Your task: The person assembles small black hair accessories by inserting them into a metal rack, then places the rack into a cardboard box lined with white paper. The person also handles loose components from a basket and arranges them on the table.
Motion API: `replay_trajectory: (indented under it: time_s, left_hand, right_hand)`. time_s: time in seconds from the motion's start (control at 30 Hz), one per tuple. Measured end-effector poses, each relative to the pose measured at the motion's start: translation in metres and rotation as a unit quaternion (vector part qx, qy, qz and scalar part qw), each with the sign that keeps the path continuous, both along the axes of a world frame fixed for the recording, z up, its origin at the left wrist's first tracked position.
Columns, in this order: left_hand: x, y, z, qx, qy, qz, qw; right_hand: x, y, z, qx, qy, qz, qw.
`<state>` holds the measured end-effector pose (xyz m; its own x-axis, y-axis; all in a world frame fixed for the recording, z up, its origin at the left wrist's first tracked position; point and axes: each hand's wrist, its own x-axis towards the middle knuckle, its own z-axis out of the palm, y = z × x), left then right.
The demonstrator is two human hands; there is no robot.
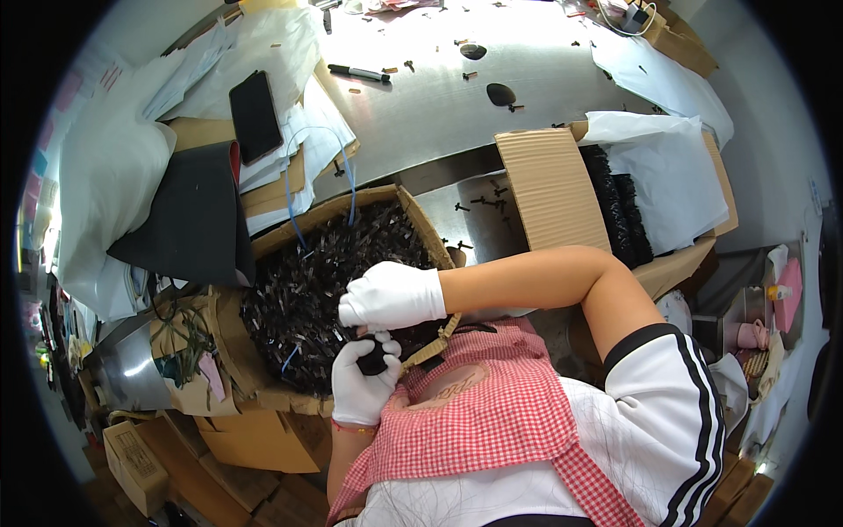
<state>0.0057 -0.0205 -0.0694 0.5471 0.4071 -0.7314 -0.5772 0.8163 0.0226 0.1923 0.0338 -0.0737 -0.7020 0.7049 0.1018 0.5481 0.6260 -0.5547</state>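
One broad metal desk (pixel 395 119) stretches beyond an open cardboard box (pixel 235 344). At the box's near side, the gloved right hand (pixel 392 296) curls inward, what it holds hidden from view, just above the gloved left hand (pixel 362 386), whose bent fingers grip a round black piece (pixel 376 358). Small, glossy black strips (pixel 294 281) fill the box.

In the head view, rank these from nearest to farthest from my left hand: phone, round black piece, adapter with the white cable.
1. Round black piece: held in your left hand.
2. Phone: upper left, among the papers.
3. Adapter: top right, farthest.
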Motion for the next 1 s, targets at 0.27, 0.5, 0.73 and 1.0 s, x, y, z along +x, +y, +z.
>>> replay_trajectory:
  time_s: [0.27,0.5,0.73,1.0]
  left_hand:
    - [0.005,-0.004,0.014,0.204,0.080,-0.082,0.972]
    - [0.066,0.038,0.016,0.344,0.081,-0.152,0.923]
    - [0.158,0.090,0.003,0.404,0.175,-0.140,0.887]
    - [0.227,0.149,-0.038,0.736,0.388,-0.093,0.547]
  right_hand:
    - [0.175,0.063,0.029,0.163,-0.133,-0.347,0.914]
    - [0.288,0.082,0.008,-0.018,-0.282,-0.383,0.879]
    - [0.288,0.082,-0.006,0.039,-0.253,-0.236,0.938]
    - [0.280,0.088,-0.032,0.259,-0.223,-0.230,0.911]
